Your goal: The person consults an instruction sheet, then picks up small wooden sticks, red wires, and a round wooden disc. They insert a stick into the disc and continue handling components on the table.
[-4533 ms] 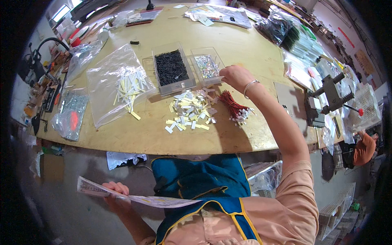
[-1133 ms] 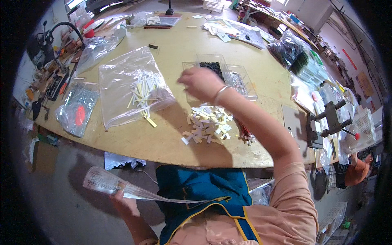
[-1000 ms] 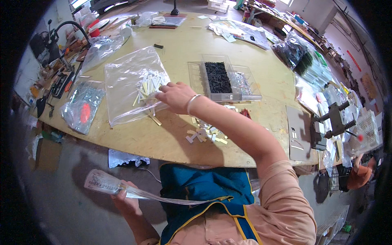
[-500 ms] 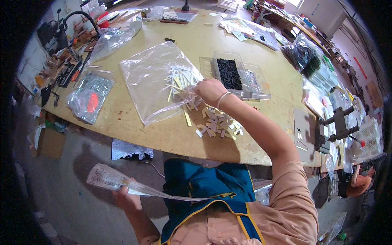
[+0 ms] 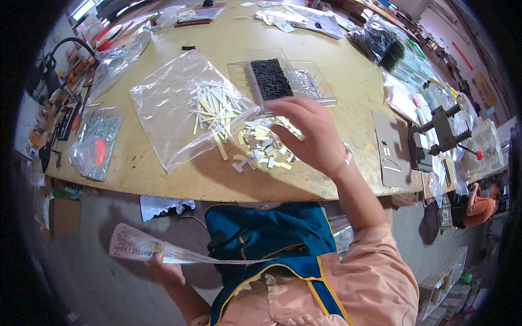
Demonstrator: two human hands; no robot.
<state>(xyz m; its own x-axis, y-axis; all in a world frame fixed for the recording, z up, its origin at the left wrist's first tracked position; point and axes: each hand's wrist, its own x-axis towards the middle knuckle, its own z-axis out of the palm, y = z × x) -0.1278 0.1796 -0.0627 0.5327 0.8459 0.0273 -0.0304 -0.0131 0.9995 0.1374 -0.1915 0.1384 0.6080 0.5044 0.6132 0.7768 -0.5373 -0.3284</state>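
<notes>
Head view: right hand [image 5: 310, 136], loose open grip, above flat pale strips [image 5: 261, 146]; left hand [image 5: 163, 266] pinching crinkly clear bag [image 5: 179, 252].

A clear tray [image 5: 272, 81] of black parts is seen far on the wooden table [image 5: 348, 81]. A red-marked bag [image 5: 95, 144] lies left; a grey press [image 5: 443, 133] is set right.

Above a crowded wooden workbench [image 5: 163, 179], the right hand [image 5: 310, 136] hovers over a loose pile of small pale strips [image 5: 263, 149], hemmed in by a clear bag of longer strips [image 5: 190, 114] on its left and clear trays of dark parts [image 5: 272, 79] just beyond. Bare tabletop lies along the near edge and toward a grey plate [image 5: 391, 146] and a metal press [image 5: 443, 130] to the right.
</notes>
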